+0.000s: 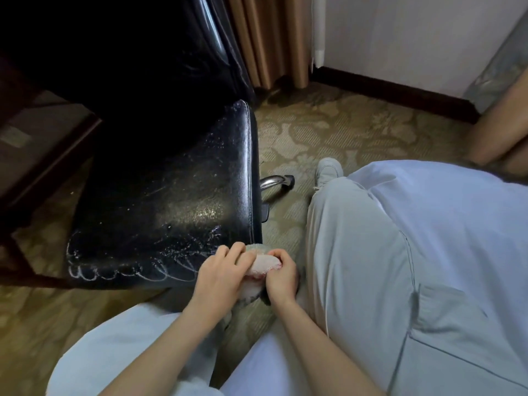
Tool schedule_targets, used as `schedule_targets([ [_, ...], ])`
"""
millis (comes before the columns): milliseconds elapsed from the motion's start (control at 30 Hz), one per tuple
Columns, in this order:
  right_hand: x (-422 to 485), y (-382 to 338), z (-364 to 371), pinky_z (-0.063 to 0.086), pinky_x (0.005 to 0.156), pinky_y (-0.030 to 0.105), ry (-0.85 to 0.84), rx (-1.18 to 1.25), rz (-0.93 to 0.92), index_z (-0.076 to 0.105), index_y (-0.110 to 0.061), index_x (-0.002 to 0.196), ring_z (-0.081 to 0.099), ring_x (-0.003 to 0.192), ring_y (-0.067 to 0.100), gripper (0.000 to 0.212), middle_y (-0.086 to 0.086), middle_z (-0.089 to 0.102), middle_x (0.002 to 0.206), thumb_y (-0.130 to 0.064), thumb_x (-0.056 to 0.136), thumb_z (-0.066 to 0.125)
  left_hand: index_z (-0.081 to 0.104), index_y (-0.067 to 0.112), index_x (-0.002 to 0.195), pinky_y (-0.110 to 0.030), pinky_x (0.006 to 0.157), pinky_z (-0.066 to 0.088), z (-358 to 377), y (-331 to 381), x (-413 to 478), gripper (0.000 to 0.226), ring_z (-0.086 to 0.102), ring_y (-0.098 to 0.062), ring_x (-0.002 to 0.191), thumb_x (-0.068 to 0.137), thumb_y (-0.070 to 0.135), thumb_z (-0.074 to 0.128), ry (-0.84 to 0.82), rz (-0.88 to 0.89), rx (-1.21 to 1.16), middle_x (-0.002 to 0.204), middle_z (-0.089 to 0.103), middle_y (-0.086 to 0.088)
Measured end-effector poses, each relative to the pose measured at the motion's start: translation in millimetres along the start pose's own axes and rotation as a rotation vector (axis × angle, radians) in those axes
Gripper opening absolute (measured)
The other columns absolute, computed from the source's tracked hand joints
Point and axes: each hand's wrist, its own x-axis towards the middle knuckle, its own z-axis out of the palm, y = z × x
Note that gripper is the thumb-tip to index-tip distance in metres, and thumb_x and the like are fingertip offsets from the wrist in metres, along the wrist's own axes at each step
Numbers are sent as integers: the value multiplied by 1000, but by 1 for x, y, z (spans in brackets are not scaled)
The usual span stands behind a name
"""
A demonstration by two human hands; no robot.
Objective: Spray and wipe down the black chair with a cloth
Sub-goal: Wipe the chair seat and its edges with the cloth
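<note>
Right, I'm down at the near right corner of the seat of the black chair (171, 195), with both hands on the cloth (264, 264). My left hand (220, 274) has its fingers curled over the top of the wad, and my right hand (281, 278) is pinching the other end. It looks like I'm bunching it up right at the seat's edge. Fine droplets (205, 212) speckle the whole seat, so I'd call the spraying done here. White looping marks (114, 274) run along the near edge, unwiped. No spray bottle in sight. My read is that wiping has barely begun, with the seat and the dark backrest (143, 52) left to do.
</note>
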Motion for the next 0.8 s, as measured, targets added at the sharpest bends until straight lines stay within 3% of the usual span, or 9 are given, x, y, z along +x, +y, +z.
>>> schedule_targets([
  [100, 11, -6, 1, 40, 58, 21, 2, 31, -29, 57, -27, 73, 54, 72, 13, 40, -9, 62, 73, 10, 71, 43, 64, 18, 98, -32, 49, 38, -1, -4, 15, 27, 51, -23, 72, 72, 15, 60, 15, 6, 16, 97, 59, -2],
  [233, 36, -29, 3, 41, 62, 10, -5, 126, -114, 61, -26, 77, 55, 75, 8, 51, -8, 64, 78, 17, 63, 37, 66, 17, 102, -34, 48, 42, -9, -14, 46, 33, 52, -24, 73, 75, 19, 47, 49, -26, 12, 95, 59, -2],
  [333, 62, -57, 9, 41, 64, 7, -23, 131, -174, 67, -19, 85, 57, 79, 7, 48, -2, 67, 86, 15, 65, 39, 66, 17, 106, -31, 46, 39, -16, -32, 78, 33, 53, -25, 74, 73, 14, 64, 68, -66, 28, 98, 60, -2],
  [467, 106, -94, 21, 47, 73, 23, -49, 90, -249, 69, -20, 88, 60, 85, 13, 49, -4, 68, 86, 13, 66, 40, 66, 16, 107, -26, 46, 32, -20, -59, 125, 36, 53, -28, 72, 72, 8, 71, 92, -119, 64, 98, 60, -5],
  [633, 140, -120, 29, 48, 83, 28, -81, 15, -321, 71, -15, 94, 59, 92, 13, 50, -3, 69, 94, 15, 68, 41, 64, 16, 114, -30, 51, 32, -15, -76, 155, 37, 52, -31, 77, 78, 7, 66, 98, -175, 48, 103, 58, -7],
  [800, 125, -96, 21, 46, 72, 29, -100, -55, -255, 67, -19, 94, 59, 87, 19, 43, 0, 67, 90, 9, 73, 43, 65, 15, 109, -30, 49, 35, -18, -61, 139, 34, 52, -30, 75, 76, 8, 67, 77, -110, 50, 101, 58, -7],
])
